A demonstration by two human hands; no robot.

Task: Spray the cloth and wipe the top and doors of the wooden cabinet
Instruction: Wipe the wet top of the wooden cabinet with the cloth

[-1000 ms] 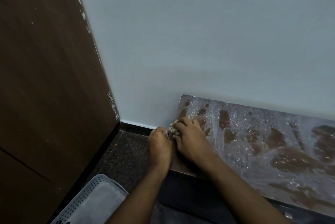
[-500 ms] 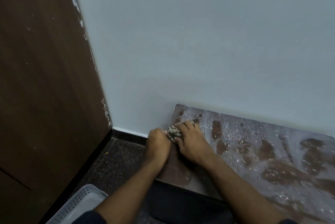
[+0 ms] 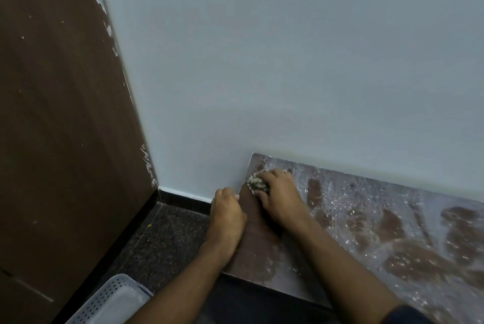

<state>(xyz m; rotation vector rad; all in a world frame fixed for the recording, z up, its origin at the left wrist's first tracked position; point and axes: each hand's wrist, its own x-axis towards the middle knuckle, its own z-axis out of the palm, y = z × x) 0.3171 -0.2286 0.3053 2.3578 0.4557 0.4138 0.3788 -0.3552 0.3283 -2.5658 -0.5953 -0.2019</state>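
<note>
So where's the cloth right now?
The cloth is bunched under the right hand at the far left corner of the cabinet top, close to the wall; the left hand rests beside it.

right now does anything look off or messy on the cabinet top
Yes. The cabinet top is smeared with whitish, patchy residue across most of its width; only a strip near the left edge looks clean brown. The right hand grips the cloth at that back left corner.

Cloth (image 3: 258, 183) on cabinet top (image 3: 392, 232), far-left corner
</note>
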